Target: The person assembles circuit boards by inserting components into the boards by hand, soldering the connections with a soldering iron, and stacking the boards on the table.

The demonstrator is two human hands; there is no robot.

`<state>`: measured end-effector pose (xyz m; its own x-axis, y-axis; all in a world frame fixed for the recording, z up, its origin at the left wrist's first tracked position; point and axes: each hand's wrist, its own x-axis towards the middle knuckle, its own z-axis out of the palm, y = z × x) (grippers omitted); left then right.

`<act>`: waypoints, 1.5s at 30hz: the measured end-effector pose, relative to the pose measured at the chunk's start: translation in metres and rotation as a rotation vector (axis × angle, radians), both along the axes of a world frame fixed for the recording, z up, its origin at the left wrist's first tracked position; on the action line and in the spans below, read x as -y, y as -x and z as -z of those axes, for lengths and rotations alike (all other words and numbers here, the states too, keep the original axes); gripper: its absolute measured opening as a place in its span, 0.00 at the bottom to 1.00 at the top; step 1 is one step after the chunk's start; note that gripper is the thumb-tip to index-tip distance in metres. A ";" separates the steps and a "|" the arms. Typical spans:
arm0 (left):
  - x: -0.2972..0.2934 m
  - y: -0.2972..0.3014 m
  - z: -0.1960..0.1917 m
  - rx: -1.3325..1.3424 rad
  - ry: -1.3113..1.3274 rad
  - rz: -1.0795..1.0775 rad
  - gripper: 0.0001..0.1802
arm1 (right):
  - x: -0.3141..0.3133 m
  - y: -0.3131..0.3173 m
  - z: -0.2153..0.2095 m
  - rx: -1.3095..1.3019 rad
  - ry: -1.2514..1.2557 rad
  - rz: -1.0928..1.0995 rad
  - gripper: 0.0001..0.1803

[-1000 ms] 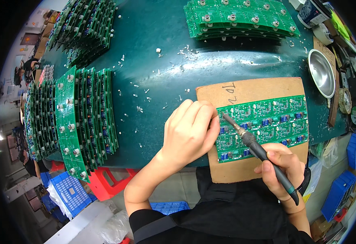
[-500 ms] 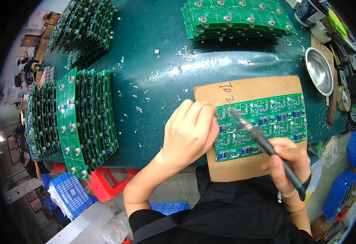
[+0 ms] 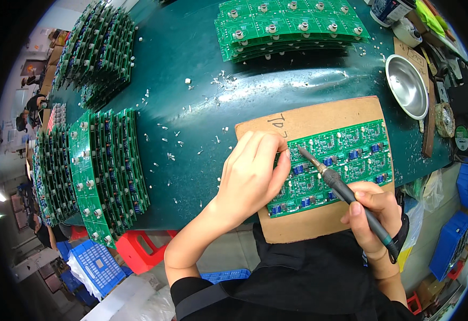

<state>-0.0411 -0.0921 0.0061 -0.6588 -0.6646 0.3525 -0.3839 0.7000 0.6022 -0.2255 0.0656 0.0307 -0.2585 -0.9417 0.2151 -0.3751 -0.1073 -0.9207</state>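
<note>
A green circuit board panel [image 3: 346, 155] with blue and white parts lies on a brown cardboard sheet [image 3: 309, 229]. My right hand [image 3: 374, 216] grips a soldering iron [image 3: 351, 197] by its dark handle. The iron's metal tip reaches the panel's upper left part; whether it touches a joint is too small to tell. My left hand [image 3: 255, 174] is closed in a pinch over the panel's left end, close to the tip. Whatever sits between its fingertips is hidden.
Stacks of circuit boards stand at far left [image 3: 97, 53], near left [image 3: 89, 182] and far back [image 3: 293, 27]. Small clippings [image 3: 226, 80] are scattered over the green table [image 3: 180, 53]. To the right are a metal bowl [image 3: 406, 85] and a dark tub [image 3: 392, 10].
The whole view has shifted, so the table's things appear farther left. The iron's tip has moved slightly right along the panel's upper edge. Both hands keep their grips.
</note>
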 end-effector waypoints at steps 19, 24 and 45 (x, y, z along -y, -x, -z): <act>-0.001 0.014 -0.002 0.103 0.258 -0.006 0.10 | 0.008 0.007 -0.009 -0.053 0.011 -0.080 0.13; 0.003 0.005 -0.010 0.113 0.147 0.019 0.08 | -0.007 0.020 -0.005 0.031 0.085 0.050 0.10; -0.005 0.051 0.004 0.049 0.116 0.009 0.09 | -0.001 0.035 -0.006 -0.093 0.068 -0.026 0.11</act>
